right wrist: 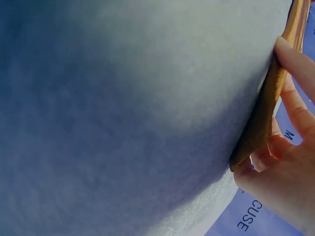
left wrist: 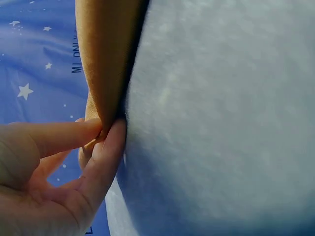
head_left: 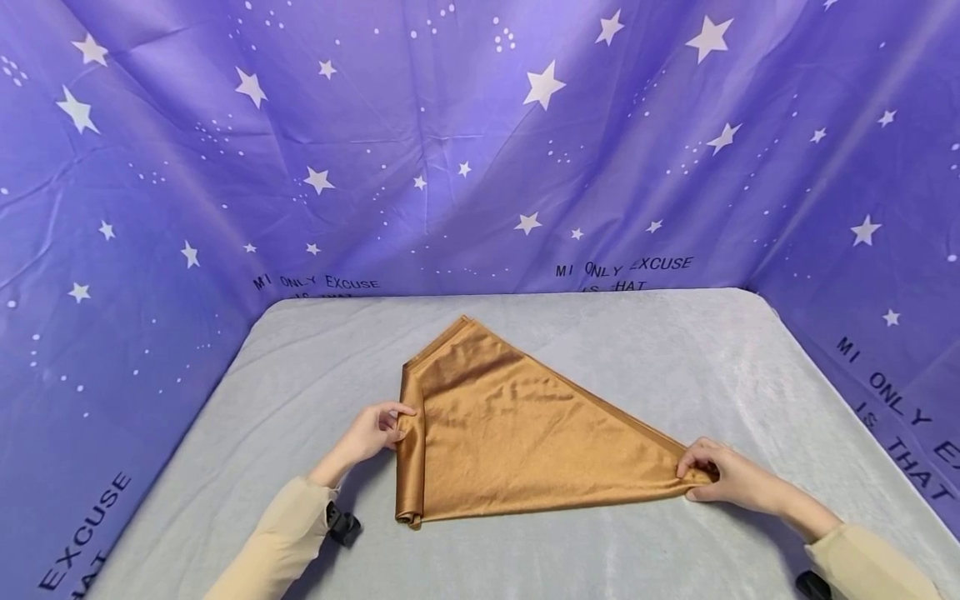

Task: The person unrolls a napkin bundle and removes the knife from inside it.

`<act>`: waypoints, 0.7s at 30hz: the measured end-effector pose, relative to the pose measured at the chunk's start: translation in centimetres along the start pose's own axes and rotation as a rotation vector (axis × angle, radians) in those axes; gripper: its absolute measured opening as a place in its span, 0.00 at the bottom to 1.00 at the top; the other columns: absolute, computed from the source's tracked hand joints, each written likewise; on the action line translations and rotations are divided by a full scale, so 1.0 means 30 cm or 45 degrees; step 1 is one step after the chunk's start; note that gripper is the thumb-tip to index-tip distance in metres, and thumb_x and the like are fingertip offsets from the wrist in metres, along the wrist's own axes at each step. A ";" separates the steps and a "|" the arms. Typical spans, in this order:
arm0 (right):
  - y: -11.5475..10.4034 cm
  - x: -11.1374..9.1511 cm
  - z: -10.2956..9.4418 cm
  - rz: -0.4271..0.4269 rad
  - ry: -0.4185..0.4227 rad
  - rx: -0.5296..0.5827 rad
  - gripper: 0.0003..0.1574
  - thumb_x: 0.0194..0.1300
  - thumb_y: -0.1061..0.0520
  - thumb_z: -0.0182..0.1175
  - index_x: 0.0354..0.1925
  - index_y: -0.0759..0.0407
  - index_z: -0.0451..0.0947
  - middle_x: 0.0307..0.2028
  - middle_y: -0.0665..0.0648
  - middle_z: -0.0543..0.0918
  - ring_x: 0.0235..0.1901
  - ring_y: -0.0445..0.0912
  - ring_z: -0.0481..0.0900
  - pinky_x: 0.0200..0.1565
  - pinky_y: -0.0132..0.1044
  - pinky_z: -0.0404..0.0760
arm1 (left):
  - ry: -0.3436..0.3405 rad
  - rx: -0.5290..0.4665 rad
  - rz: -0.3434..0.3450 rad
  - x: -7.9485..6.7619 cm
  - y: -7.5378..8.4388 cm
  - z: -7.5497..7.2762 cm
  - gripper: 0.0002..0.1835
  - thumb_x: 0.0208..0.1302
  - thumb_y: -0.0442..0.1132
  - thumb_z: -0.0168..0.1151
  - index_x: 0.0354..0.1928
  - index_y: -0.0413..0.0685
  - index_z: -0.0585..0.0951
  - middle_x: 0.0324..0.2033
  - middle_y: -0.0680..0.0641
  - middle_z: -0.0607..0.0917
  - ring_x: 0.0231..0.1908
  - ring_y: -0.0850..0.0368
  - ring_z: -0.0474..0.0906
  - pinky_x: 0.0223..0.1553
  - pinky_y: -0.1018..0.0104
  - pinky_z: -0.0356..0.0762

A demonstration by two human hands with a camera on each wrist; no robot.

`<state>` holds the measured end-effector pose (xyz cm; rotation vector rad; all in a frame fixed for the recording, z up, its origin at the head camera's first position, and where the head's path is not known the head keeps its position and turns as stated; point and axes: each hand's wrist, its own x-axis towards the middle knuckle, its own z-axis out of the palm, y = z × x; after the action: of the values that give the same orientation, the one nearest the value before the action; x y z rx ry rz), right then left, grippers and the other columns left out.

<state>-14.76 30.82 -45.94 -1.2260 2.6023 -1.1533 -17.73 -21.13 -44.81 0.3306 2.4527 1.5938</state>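
A shiny golden-brown satin cloth (head_left: 540, 442), folded in layers, lies on the table with a narrow point at the right. Its left side is turned into an upright-running roll (head_left: 409, 483). My left hand (head_left: 375, 429) pinches that roll about midway along its length; in the left wrist view the thumb and a finger of the left hand (left wrist: 59, 167) meet on the fabric (left wrist: 106, 59). Over at the right tip, my right hand (head_left: 731, 475) grips the pointed corner. The right wrist view has the right hand (right wrist: 290, 157) around the corner fabric (right wrist: 263, 118), its other fingers partly hidden.
A pale grey cover (head_left: 585, 554) spreads over the table beneath the cloth. Purple curtains (head_left: 480, 100) with white stars stand behind and at both sides. Beige sleeves (head_left: 277, 542) and black wrist cameras (head_left: 343, 527) are on the arms.
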 end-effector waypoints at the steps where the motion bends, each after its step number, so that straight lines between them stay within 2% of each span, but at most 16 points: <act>1: 0.000 0.000 0.000 -0.002 0.001 -0.002 0.16 0.43 0.65 0.68 0.31 0.53 0.74 0.32 0.50 0.73 0.33 0.35 0.66 0.31 0.29 0.64 | 0.000 -0.002 -0.003 -0.001 -0.003 -0.001 0.17 0.48 0.17 0.54 0.44 0.25 0.73 0.20 0.44 0.71 0.21 0.57 0.72 0.23 0.62 0.77; 7: 0.001 0.000 0.000 -0.007 0.007 -0.006 0.17 0.42 0.65 0.68 0.31 0.53 0.74 0.32 0.50 0.73 0.33 0.35 0.67 0.32 0.29 0.64 | -0.005 0.011 -0.003 -0.002 -0.013 -0.002 0.16 0.49 0.19 0.54 0.43 0.23 0.72 0.19 0.43 0.72 0.21 0.53 0.73 0.23 0.59 0.77; 12: 0.000 0.000 0.001 -0.006 0.010 -0.014 0.17 0.42 0.65 0.68 0.31 0.53 0.74 0.32 0.50 0.73 0.34 0.34 0.66 0.32 0.28 0.64 | 0.004 0.077 -0.002 -0.001 -0.029 -0.008 0.16 0.48 0.18 0.51 0.43 0.23 0.73 0.19 0.42 0.74 0.20 0.53 0.73 0.20 0.61 0.76; 16: -0.001 -0.001 0.001 -0.004 0.008 -0.015 0.17 0.42 0.65 0.68 0.31 0.53 0.73 0.32 0.50 0.73 0.34 0.34 0.66 0.32 0.29 0.63 | 0.029 0.138 -0.057 -0.003 -0.032 -0.016 0.16 0.50 0.19 0.48 0.43 0.26 0.75 0.18 0.45 0.75 0.18 0.57 0.71 0.19 0.66 0.73; 21: -0.003 0.001 0.000 -0.004 0.000 -0.002 0.17 0.43 0.65 0.68 0.31 0.53 0.73 0.32 0.51 0.73 0.34 0.35 0.67 0.32 0.28 0.64 | 0.040 0.140 -0.111 -0.003 -0.020 -0.018 0.12 0.56 0.25 0.50 0.43 0.28 0.76 0.17 0.47 0.73 0.17 0.59 0.69 0.19 0.66 0.73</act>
<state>-14.72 30.77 -45.89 -1.2312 2.6027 -1.1522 -17.85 -21.87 -45.15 0.2135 2.5474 1.4438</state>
